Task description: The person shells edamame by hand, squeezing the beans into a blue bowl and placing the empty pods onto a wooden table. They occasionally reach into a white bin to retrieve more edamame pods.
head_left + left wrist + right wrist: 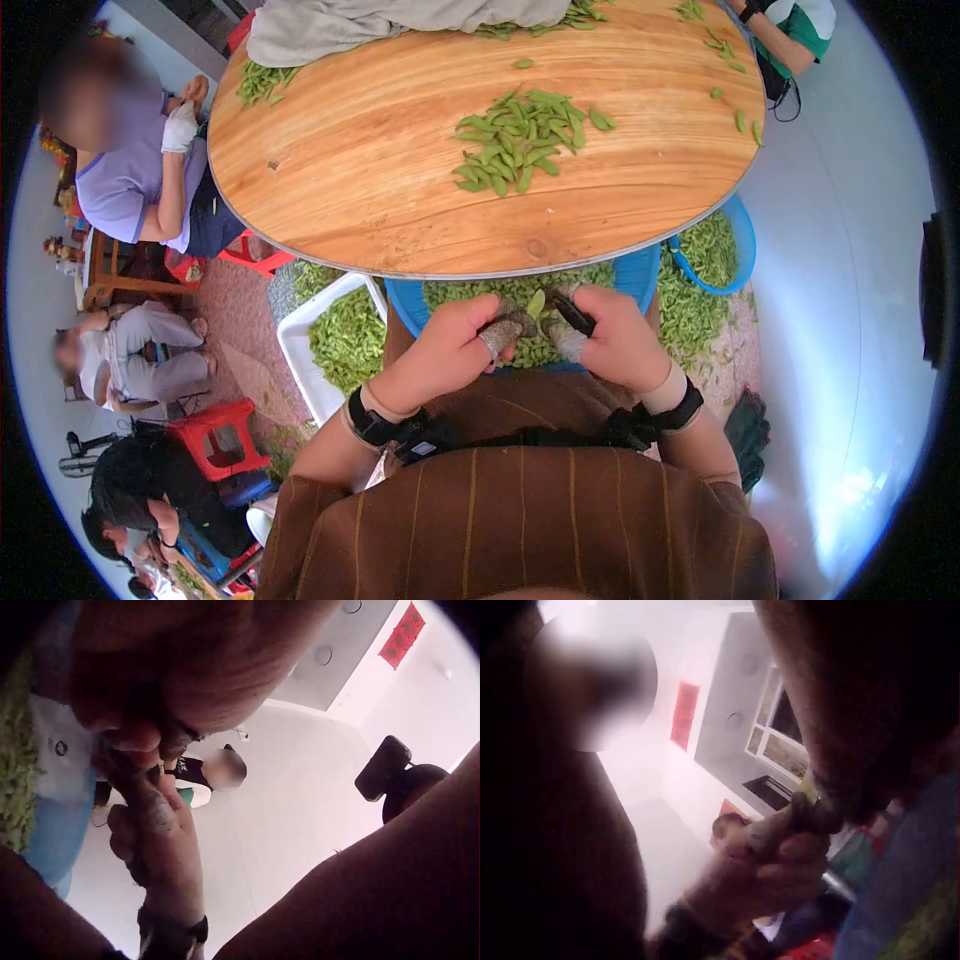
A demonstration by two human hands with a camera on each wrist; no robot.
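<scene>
My left hand [462, 335] pinches a green soybean pod [536, 303] at its fingertips, just beyond the table's near edge. Opposite it, my right hand [622, 335] grips a small black oblong object [570, 312] whose end meets the pod; its exact kind I cannot tell. Greyish coverings wrap fingers of both hands. Below them sits a blue basin [640, 280] holding shelled green beans [465, 291]. In the right wrist view, the left hand [787, 859] appears with the pod [808, 787] by its fingertips. The left wrist view shows the right hand [161, 832], dim and close to the left.
Loose pods [520, 140] lie on the wooden table [350, 180], with a grey cloth [400, 28] at its far edge. A white tray [300, 340] of pods stands left; a blue basket [745, 245] leans right over piled pods. People sit around, near red stools [222, 440].
</scene>
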